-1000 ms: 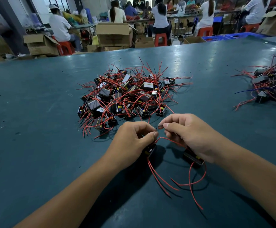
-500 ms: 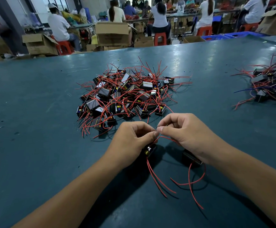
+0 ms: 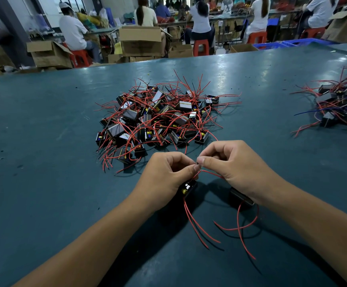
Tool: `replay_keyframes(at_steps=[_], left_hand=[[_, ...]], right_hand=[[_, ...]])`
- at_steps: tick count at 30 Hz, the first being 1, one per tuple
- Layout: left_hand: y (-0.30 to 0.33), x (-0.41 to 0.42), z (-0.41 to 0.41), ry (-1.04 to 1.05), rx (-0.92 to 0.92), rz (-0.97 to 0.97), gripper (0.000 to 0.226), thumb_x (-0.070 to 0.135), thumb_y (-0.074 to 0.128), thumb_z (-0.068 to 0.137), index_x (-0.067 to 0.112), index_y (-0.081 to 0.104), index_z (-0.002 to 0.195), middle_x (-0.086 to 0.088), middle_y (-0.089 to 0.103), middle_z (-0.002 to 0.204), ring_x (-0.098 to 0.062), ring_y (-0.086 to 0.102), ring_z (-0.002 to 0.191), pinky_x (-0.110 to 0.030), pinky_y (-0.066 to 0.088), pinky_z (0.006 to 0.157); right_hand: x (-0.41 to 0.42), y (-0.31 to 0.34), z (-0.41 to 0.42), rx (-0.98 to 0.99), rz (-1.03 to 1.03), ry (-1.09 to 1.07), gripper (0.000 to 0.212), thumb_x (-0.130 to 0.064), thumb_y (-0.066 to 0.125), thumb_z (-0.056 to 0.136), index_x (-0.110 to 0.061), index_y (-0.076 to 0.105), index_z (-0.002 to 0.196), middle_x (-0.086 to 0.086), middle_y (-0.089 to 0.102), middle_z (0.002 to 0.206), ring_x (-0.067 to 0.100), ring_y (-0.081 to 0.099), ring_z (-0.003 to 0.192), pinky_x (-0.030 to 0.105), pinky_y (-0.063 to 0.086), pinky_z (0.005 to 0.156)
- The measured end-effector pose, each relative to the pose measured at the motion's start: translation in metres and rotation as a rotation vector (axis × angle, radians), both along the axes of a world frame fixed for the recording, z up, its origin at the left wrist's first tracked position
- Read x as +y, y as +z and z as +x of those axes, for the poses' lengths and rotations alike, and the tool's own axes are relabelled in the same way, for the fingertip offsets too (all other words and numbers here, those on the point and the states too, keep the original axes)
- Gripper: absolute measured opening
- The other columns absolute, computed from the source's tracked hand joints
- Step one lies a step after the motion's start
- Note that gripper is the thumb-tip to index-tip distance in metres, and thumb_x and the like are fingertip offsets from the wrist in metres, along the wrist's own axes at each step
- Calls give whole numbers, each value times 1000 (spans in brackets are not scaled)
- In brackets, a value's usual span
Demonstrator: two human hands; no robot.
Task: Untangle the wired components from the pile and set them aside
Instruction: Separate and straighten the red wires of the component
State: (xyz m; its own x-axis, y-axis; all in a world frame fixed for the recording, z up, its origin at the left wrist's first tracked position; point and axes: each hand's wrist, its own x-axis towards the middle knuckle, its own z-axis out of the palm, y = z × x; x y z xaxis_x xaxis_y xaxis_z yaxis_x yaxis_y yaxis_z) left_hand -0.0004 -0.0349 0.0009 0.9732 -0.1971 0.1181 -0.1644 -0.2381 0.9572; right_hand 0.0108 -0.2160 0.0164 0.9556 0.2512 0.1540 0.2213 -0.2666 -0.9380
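Observation:
A tangled pile of small black box components with red wires (image 3: 158,121) lies on the teal table, just beyond my hands. My left hand (image 3: 164,177) and my right hand (image 3: 234,166) meet in front of it, thumbs and forefingers pinching red wire ends together. One black component (image 3: 187,188) hangs under my left hand, another (image 3: 241,196) sits under my right hand. Their red wires (image 3: 220,228) trail toward me across the table.
A second heap of wired components (image 3: 342,104) lies at the table's right edge. The teal table (image 3: 44,162) stretches wide on the left. Beyond its far edge stand cardboard boxes (image 3: 140,40), red stools and several seated people.
Both hands stayed close together at the wire ends, and their fingertips have drawn tighter. The pile and the right heap have not moved.

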Motion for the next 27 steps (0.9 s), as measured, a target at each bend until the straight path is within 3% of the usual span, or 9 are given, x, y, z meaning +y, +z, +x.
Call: replay_keyframes(at_steps=[6, 12, 22, 27], left_hand=[[1, -1, -1, 11, 0, 4, 8, 12, 73, 88, 5, 73, 83, -3, 75, 72, -7, 65, 63, -18, 52, 61], [2, -1, -2, 12, -20, 18, 6, 8, 73, 89, 4, 74, 85, -5, 75, 73, -8, 65, 63, -19, 51, 61], [9, -3, -6, 40, -56, 44, 4, 10, 76, 85, 8, 74, 83, -4, 74, 72, -6, 63, 62, -18, 50, 59], [20, 14, -2, 79, -272, 250, 5, 21, 71, 91, 26, 71, 92, 18, 65, 78, 0, 54, 64, -9, 40, 60]], right_hand=[[-3, -1, 1, -44, -24, -5, 10, -17, 75, 86, -14, 75, 77, 1, 66, 62, 3, 51, 56, 15, 39, 55], [-3, -3, 1, -47, -8, -4, 7, -18, 77, 85, -16, 76, 78, 12, 72, 73, 12, 58, 64, 32, 46, 65], [0, -4, 1, -134, -71, -27, 14, -14, 72, 87, -17, 70, 74, 8, 63, 61, 10, 49, 57, 31, 40, 57], [-3, -1, 2, -142, -85, 35, 13, -14, 72, 88, -17, 69, 75, 16, 62, 67, 10, 48, 58, 27, 41, 57]])
